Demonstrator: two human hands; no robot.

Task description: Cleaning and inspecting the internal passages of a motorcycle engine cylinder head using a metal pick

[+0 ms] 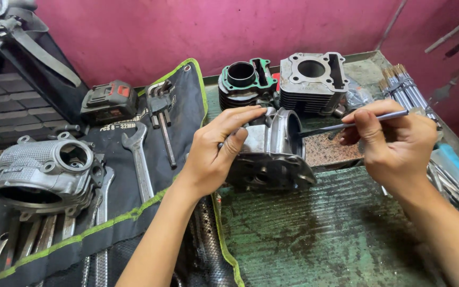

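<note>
Green worn metal bench (336, 234) under pink wall (213, 32); both hands busy.

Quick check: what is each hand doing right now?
Left hand: gripping the grey engine part.
Right hand: pinching a thin brush aimed into it.

I see a grey metal engine cylinder (272, 151) lying on its side on the green worktop (325, 234), mid-scene, its round bore facing right. A thin metal brush (346, 126) points leftward, nearly level, its tip at the bore's mouth.
</note>
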